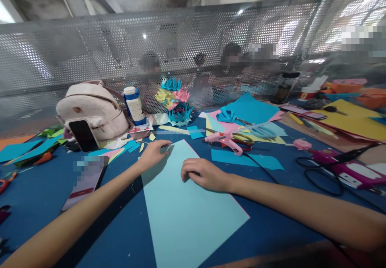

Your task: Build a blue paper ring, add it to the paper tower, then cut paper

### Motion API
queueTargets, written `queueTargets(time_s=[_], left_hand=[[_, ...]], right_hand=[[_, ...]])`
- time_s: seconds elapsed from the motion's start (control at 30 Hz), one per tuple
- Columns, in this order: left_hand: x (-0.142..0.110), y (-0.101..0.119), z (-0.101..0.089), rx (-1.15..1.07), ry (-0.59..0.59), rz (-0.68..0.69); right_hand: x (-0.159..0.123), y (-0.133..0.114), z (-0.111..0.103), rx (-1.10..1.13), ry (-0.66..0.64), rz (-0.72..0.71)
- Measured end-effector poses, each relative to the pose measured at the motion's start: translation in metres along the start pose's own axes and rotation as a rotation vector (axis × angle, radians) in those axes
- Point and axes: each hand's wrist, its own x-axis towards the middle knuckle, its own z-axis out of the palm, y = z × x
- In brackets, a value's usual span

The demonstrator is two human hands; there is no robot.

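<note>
A large light-blue paper sheet (183, 207) lies on the dark blue table (120, 227) in front of me. My left hand (153, 153) rests at the sheet's far left corner, fingers pressing on its edge. My right hand (205, 174) lies flat on the sheet's upper right part, fingers curled down against the paper. Neither hand lifts anything.
A pink glue gun (224, 140) and scissors (245, 137) lie beyond the sheet. Paper flowers (175, 101), a bottle (134, 105), a white bag (92, 111) with a phone (83, 135) stand at the back. Another phone (86, 181) lies left; black scissors (319, 175) right. Paper scraps surround.
</note>
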Motion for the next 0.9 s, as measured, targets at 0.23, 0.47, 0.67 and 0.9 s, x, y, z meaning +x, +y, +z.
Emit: queueTargets(time_s=[0.23, 0.47, 0.67, 0.9], left_hand=[[0.001, 0.000, 0.000, 0.065, -0.009, -0.034], [0.008, -0.004, -0.003, 0.154, -0.045, -0.112], [0.011, 0.000, -0.003, 0.156, -0.066, -0.111], [0.017, -0.010, -0.004, 0.169, -0.091, -0.210]], right_hand=[[0.000, -0.001, 0.000, 0.003, 0.006, -0.006], [0.000, 0.000, 0.000, 0.008, -0.006, 0.000], [0.000, 0.001, -0.001, 0.003, -0.012, -0.001], [0.000, -0.001, -0.001, 0.009, -0.006, -0.001]])
